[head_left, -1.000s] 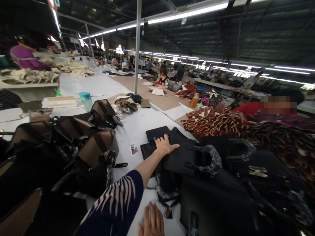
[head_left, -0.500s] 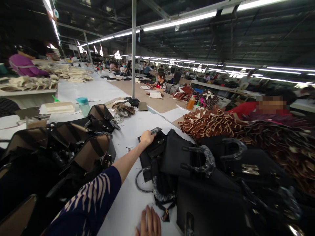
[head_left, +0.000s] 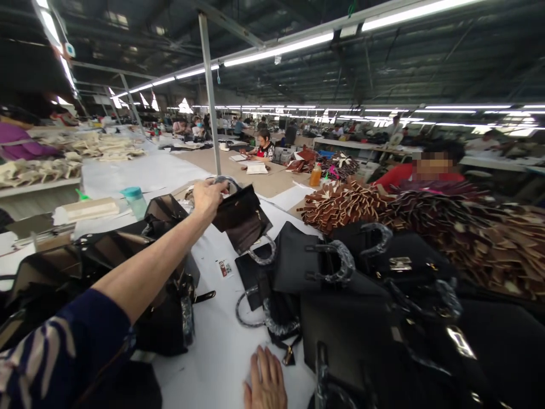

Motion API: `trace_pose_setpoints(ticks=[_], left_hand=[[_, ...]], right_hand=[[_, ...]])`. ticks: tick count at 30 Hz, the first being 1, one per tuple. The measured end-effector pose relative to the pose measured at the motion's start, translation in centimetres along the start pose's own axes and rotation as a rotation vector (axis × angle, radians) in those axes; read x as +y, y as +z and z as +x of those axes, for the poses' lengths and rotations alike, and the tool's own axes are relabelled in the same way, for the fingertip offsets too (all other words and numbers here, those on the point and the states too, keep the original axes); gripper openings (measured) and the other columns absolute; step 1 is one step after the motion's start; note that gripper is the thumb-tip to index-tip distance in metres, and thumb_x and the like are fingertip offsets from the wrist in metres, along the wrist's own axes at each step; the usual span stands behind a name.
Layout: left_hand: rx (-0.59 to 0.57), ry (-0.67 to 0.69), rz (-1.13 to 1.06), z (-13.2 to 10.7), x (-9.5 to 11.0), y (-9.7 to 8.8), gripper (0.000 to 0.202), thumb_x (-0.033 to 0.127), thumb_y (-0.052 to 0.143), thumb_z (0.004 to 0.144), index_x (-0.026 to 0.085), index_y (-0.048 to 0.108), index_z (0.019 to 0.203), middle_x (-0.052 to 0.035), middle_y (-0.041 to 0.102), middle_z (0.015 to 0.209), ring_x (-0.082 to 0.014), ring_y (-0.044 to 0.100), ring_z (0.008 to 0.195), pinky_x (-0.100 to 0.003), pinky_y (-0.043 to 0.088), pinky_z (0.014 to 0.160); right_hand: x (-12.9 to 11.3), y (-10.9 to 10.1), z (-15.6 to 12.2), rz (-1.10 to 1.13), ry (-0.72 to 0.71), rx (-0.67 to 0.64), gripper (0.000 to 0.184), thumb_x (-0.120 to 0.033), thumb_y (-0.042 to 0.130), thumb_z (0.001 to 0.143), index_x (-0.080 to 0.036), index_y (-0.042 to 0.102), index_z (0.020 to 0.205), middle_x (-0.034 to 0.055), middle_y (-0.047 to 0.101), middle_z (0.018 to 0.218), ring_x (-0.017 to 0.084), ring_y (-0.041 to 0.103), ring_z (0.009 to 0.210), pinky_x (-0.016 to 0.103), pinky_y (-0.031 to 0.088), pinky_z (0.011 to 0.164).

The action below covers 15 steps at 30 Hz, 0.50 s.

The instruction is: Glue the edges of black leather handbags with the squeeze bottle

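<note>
My left hand (head_left: 208,197) is closed round one handle of a small black handbag (head_left: 238,210). The bag hangs tilted above the white table (head_left: 204,346), with its dark brown inside showing and its other wrapped handle dangling below. Flat on the table near the bottom lies my right hand (head_left: 266,378), fingers apart and holding nothing. Just beyond its fingertips is a black strap with a gold fitting (head_left: 289,355). To its right, black handbags (head_left: 344,324) with plastic-wrapped handles lie in a heap.
Black bags with brown insides (head_left: 128,244) crowd the left side. Behind them stands a jar with a teal lid (head_left: 134,201). A metal post (head_left: 209,96) rises at the table's far part. Brown cut pieces (head_left: 344,204) are heaped at right, before a person in red (head_left: 389,175).
My left hand has lifted the small handbag off the heap and moved it left and up, tipping it over. My right hand stays on the table. The camera view has turned slightly right.
</note>
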<state>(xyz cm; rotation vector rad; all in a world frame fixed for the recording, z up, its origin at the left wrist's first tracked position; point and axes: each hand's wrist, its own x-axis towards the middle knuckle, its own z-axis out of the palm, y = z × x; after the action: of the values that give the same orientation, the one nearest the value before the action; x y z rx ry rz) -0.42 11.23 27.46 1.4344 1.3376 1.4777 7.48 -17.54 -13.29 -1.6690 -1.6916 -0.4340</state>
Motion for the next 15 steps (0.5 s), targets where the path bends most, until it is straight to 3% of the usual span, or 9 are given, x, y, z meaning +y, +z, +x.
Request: trace_pose_setpoints(ticks=[4, 8, 10, 13, 15], left_hand=[[-0.041, 0.158, -0.068, -1.2, 4.9, -2.7, 0.016, 0.028, 0.062, 0.074, 0.018, 0.056, 0.062, -0.0021, 0.056, 0.06, -0.0091, 0.041, 0.049, -0.023, 0.034, 0.049], [-0.173, 0.4, -0.079, -5.8, 11.2, -4.7, 0.016, 0.028, 0.066, 0.075, 0.018, 0.063, 0.063, -0.0005, 0.059, 0.062, -0.0088, 0.045, 0.051, -0.024, 0.034, 0.051], [-0.219, 0.449, -0.153, -7.9, 13.9, -5.6, 0.011, 0.025, 0.066, 0.077, 0.018, 0.065, 0.069, 0.0018, 0.06, 0.065, -0.0105, 0.052, 0.057, -0.025, 0.039, 0.056], [-0.321, 0.478, -0.252, -10.6, 16.5, -5.8, 0.011, 0.029, 0.064, 0.081, 0.021, 0.067, 0.073, 0.0035, 0.06, 0.068, -0.0126, 0.056, 0.064, -0.026, 0.043, 0.058], [-0.434, 0.483, -0.295, -12.7, 16.7, -4.5, 0.012, 0.028, 0.061, 0.083, 0.019, 0.068, 0.078, 0.0045, 0.061, 0.07, -0.0126, 0.057, 0.066, -0.026, 0.043, 0.06]], right_hand=[[-0.2, -0.2, 0.6, 0.011, 0.006, 0.021, 0.038, -0.022, 0.051, 0.076, -0.022, 0.056, 0.114, 0.0102, 0.066, 0.112, 0.03, 0.057, 0.105, 0.047, 0.042, 0.089], [-0.6, -1.5, 1.4, 0.022, 0.034, -0.025, 0.033, -0.029, 0.052, 0.082, -0.021, 0.057, 0.113, 0.0081, 0.065, 0.116, 0.028, 0.057, 0.107, 0.044, 0.042, 0.092], [-1.0, -2.5, 1.8, 0.021, 0.069, -0.09, 0.036, -0.037, 0.056, 0.084, -0.022, 0.057, 0.116, 0.0069, 0.062, 0.122, 0.028, 0.055, 0.111, 0.043, 0.041, 0.095], [-1.7, -4.2, 2.4, 0.016, 0.122, -0.208, 0.047, -0.046, 0.06, 0.083, -0.021, 0.055, 0.122, 0.0064, 0.057, 0.129, 0.027, 0.05, 0.117, 0.041, 0.038, 0.101], [-2.0, -5.0, 2.8, 0.018, 0.139, -0.286, 0.049, -0.047, 0.059, 0.085, -0.02, 0.052, 0.125, 0.0079, 0.054, 0.131, 0.027, 0.047, 0.121, 0.043, 0.037, 0.102]])
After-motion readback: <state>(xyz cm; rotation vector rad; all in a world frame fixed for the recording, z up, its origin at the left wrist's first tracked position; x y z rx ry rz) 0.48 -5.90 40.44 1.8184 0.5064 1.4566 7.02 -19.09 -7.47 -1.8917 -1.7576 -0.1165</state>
